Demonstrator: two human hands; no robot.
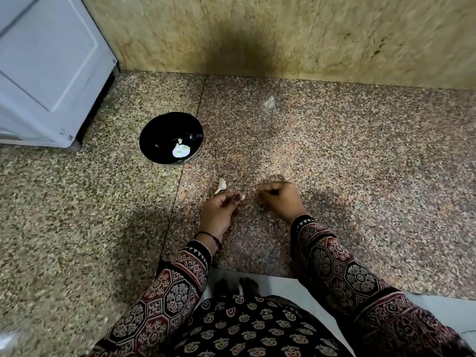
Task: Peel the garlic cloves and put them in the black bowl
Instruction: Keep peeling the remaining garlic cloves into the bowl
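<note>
On speckled granite [334,150], left hand [221,208] pinching a garlic clove [241,197], right hand [280,199] curled, grasp unclear, glossy round black bowl [158,130]

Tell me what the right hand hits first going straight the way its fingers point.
Probably the left hand, at its fingertips: the right hand points left at them, close by. The loose garlic piece lies beyond, off that line.
</note>
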